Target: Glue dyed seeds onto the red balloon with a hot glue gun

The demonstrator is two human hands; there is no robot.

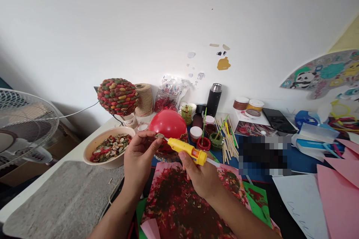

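- While our left hand [141,154] pinches a shell [159,136], our right hand [201,176] clasps the glue gun [183,148], presumably to aim it.
- Our bowl [108,163] sits near, probably for reach.

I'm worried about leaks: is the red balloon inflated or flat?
Inflated: the balloon looks smooth and rounded, with a shiny highlight. Its lower part is hidden; whether it leaks, I cannot tell.
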